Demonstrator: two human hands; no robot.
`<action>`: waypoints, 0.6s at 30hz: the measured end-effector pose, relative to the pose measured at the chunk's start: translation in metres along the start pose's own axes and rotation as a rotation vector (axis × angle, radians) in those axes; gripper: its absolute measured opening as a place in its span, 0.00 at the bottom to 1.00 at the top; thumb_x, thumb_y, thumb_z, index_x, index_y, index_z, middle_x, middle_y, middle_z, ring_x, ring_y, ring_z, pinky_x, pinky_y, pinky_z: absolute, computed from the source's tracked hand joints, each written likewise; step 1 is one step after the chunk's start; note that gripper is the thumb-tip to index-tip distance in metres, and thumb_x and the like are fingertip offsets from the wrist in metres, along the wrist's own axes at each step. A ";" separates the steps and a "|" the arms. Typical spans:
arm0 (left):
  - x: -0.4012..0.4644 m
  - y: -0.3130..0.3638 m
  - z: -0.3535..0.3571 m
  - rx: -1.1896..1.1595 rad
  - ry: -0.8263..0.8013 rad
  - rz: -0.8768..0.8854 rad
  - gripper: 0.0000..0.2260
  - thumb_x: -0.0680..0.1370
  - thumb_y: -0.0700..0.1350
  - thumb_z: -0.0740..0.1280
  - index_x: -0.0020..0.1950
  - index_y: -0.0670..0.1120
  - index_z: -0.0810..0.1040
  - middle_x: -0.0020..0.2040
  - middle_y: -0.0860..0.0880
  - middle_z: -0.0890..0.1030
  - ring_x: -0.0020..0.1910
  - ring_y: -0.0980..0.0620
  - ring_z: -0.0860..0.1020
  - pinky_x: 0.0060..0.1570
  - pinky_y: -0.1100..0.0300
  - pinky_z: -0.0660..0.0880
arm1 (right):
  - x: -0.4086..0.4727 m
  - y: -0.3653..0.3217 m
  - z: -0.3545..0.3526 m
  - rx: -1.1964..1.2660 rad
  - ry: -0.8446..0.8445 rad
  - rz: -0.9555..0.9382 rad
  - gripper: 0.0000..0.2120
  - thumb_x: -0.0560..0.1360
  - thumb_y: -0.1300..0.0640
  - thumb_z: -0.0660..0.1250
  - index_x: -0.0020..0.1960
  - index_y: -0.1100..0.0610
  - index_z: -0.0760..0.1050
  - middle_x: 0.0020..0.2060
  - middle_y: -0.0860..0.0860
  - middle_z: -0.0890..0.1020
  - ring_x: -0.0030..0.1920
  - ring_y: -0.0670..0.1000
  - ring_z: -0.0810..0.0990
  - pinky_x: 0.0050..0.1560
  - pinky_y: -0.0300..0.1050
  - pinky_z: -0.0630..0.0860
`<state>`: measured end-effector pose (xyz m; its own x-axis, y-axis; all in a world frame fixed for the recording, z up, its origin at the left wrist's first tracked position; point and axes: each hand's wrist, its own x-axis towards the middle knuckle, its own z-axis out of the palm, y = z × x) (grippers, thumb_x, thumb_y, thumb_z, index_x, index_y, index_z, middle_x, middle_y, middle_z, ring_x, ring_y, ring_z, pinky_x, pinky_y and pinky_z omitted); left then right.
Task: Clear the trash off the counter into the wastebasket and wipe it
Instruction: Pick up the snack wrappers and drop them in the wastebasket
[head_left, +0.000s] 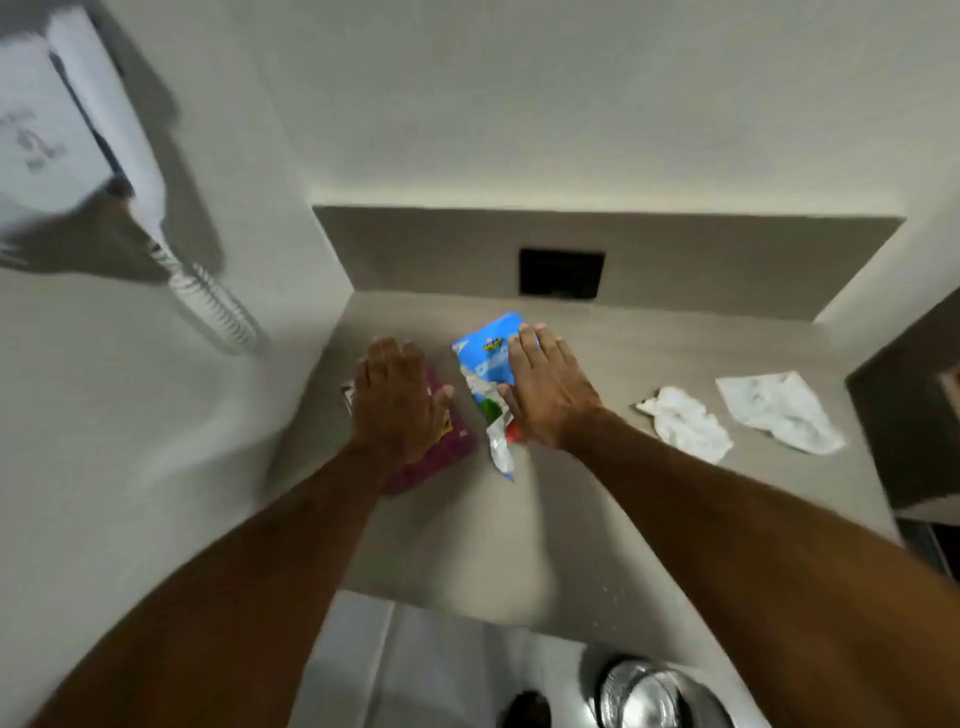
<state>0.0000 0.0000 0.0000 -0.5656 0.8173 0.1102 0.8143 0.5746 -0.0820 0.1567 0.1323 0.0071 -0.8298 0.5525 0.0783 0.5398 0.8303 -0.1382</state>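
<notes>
Wastebasket (660, 696) gleams down by the floor, below the counter (597, 519) edge. Both hands lie flat, fingers spread, gripping nothing: left hand (397, 397) on the purple wrapper (441, 447), right hand (545, 395) on the blue packet (493, 343). Slick foil could slide away if swept carelessly. Farther right: two crumpled tissues (688, 423), two wrappers total.

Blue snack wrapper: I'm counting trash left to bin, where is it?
In the head view, the blue snack wrapper lies mid-counter under the right hand, just right of the purple wrapper beneath the left hand.
</notes>
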 end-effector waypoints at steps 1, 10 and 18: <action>-0.004 -0.008 0.015 0.000 -0.094 -0.040 0.37 0.77 0.62 0.58 0.76 0.36 0.61 0.74 0.31 0.65 0.73 0.32 0.64 0.70 0.39 0.65 | 0.004 -0.005 0.015 0.010 -0.108 0.040 0.35 0.79 0.42 0.55 0.78 0.61 0.51 0.77 0.62 0.55 0.76 0.65 0.54 0.74 0.61 0.55; -0.018 -0.028 0.054 -0.004 -0.157 -0.014 0.16 0.73 0.57 0.69 0.46 0.44 0.82 0.36 0.41 0.85 0.34 0.37 0.84 0.32 0.54 0.79 | 0.045 -0.025 0.036 -0.112 -0.344 0.030 0.17 0.75 0.51 0.63 0.63 0.50 0.75 0.58 0.59 0.77 0.58 0.62 0.78 0.55 0.52 0.74; -0.025 -0.028 0.024 -0.256 -0.090 -0.018 0.17 0.78 0.54 0.64 0.59 0.45 0.82 0.53 0.40 0.85 0.55 0.39 0.81 0.56 0.50 0.77 | 0.010 -0.024 0.031 0.219 -0.174 0.278 0.11 0.73 0.60 0.65 0.55 0.59 0.79 0.54 0.60 0.82 0.54 0.62 0.80 0.52 0.48 0.76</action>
<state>-0.0121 -0.0357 -0.0240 -0.5804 0.8141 0.0203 0.8040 0.5689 0.1732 0.1306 0.1156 -0.0189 -0.6782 0.7178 -0.1576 0.7198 0.6055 -0.3395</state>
